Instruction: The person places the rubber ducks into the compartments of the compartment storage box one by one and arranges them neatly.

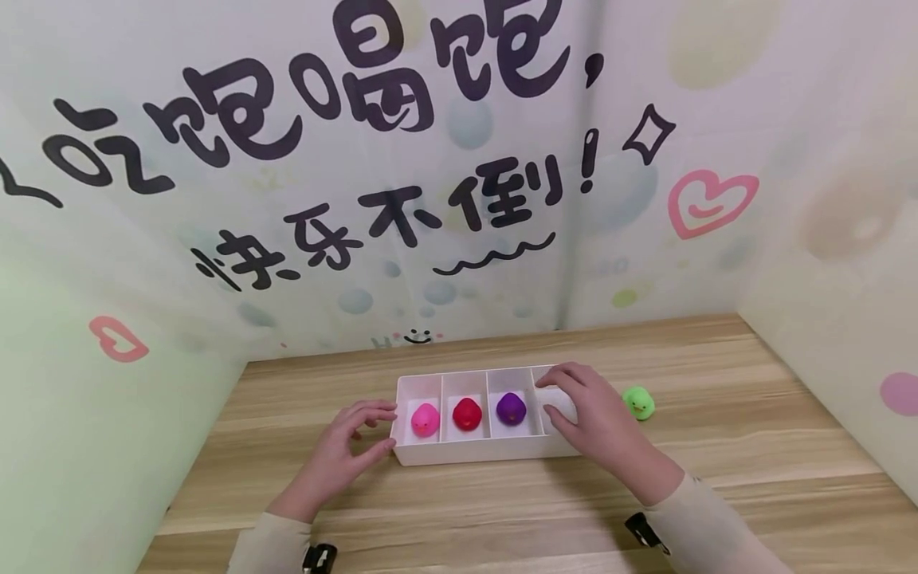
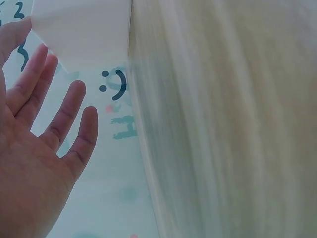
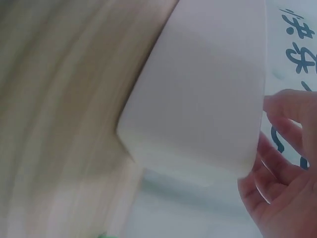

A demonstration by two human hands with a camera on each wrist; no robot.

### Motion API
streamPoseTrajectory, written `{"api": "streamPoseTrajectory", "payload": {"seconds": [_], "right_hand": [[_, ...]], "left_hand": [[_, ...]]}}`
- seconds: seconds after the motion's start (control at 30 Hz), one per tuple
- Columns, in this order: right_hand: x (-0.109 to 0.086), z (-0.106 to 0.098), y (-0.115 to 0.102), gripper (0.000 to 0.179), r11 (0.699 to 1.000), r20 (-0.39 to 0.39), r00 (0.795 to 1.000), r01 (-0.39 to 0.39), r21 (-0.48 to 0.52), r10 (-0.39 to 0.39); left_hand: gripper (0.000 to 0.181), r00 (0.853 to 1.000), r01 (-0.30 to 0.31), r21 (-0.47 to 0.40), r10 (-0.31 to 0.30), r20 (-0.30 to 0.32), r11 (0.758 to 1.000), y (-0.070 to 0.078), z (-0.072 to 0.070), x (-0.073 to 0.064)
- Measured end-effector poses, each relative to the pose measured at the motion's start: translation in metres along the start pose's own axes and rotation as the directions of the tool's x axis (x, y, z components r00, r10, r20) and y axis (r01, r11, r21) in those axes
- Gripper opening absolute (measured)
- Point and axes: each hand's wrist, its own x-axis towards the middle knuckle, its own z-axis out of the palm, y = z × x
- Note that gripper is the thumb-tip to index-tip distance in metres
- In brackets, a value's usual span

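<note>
A white divided box [image 1: 488, 451] sits on the table. From left, its compartments hold a pink toy duck [image 1: 425, 420], a red toy duck [image 1: 468, 414] and a purple toy duck [image 1: 511, 408]. My left hand [image 1: 346, 443] is at the box's left end, fingers spread and fingertips at the wall; in the left wrist view the box [image 2: 84, 29] lies by the fingertips. Over the rightmost compartment is my right hand [image 1: 598, 410], thumb and fingers apart with nothing seen between them. It hides part of that compartment. A green toy duck [image 1: 638, 403] lies just right of this hand.
The wooden table [image 1: 445, 518] runs back to a printed wall sheet [image 1: 323, 311] with black lettering. Side panels stand at the left [image 1: 86, 430] and right [image 1: 839, 303]. A dark strap piece [image 1: 319, 557] is on the left sleeve.
</note>
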Motion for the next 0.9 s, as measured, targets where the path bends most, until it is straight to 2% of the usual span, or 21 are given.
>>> {"api": "streamPoseTrajectory", "payload": {"seconds": [0.17, 0.4, 0.73, 0.9], "right_hand": [[-0.007, -0.009, 0.008, 0.034, 1.000, -0.043, 0.999, -0.022, 0.001, 0.022], [-0.017, -0.018, 0.021, 0.033, 0.998, -0.065, 0.996, -0.069, -0.010, 0.068], [-0.029, -0.029, 0.034, 0.027, 0.997, -0.147, 0.986, -0.074, 0.026, 0.077], [-0.036, -0.033, 0.042, 0.024, 0.995, -0.147, 0.984, -0.096, 0.032, 0.100]], "left_hand": [[0.033, 1.000, 0.016, -0.010, -0.016, 0.007, 1.000, 0.000, -0.001, 0.000], [0.033, 1.000, 0.018, 0.002, -0.018, 0.000, 1.000, -0.001, -0.002, 0.000], [0.032, 0.999, 0.039, -0.008, -0.039, 0.010, 0.999, 0.001, 0.000, -0.002], [0.032, 0.999, 0.039, -0.019, -0.039, 0.015, 0.999, 0.001, 0.000, -0.001]]}}
